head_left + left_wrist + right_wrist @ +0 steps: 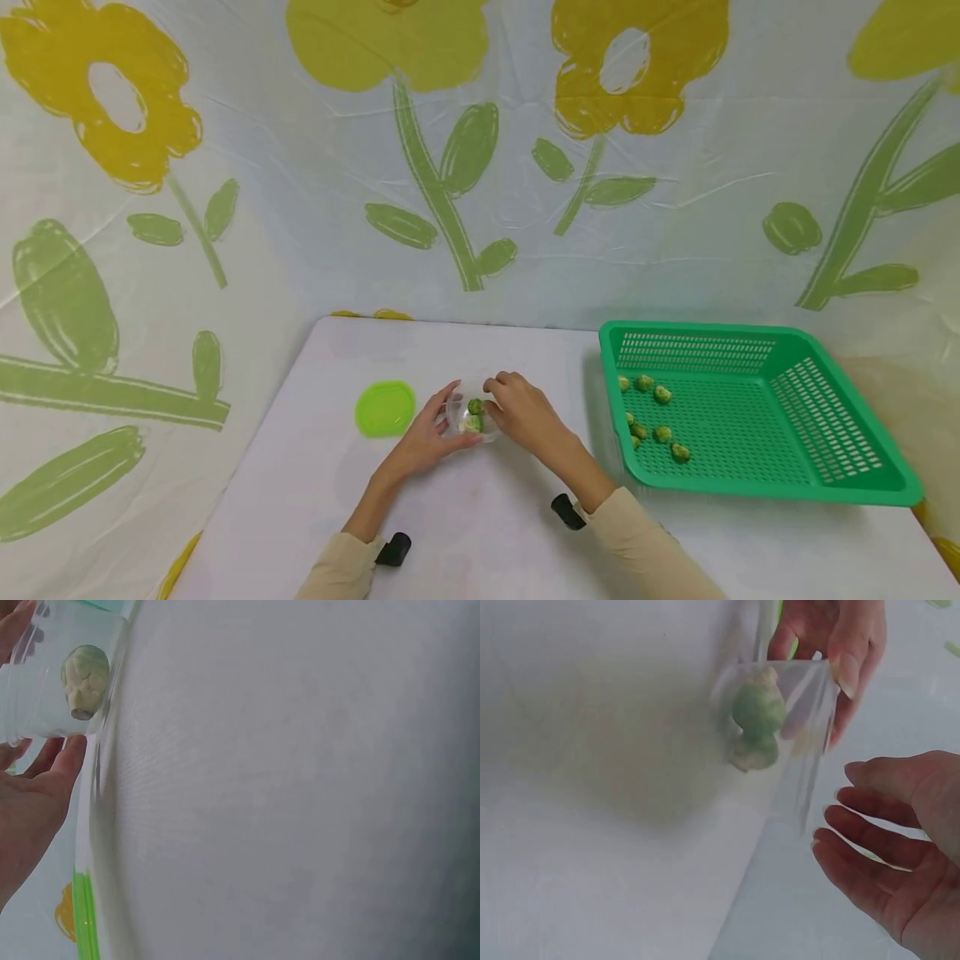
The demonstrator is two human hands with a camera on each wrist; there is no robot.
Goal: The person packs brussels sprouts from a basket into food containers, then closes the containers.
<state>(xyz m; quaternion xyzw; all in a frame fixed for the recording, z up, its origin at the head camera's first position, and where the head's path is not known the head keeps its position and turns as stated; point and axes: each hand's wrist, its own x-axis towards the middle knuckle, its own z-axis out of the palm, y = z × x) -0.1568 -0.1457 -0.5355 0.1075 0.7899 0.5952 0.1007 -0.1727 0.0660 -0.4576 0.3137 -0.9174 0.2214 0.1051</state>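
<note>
A clear plastic container stands on the table with Brussels sprouts inside. My left hand holds it from the left, thumb and fingers spread around its wall. In the left wrist view one sprout shows through the side of the container. At the container's right side is my right hand. In the right wrist view this right hand has loosely bent fingers, apart from the container, with nothing between them. Two sprouts show through the wall there.
On the right stands a large green plastic basket, with several Brussels sprouts lying in its left part. A lime green lid lies on the white table left of the container. A flower-printed sheet hangs behind the table.
</note>
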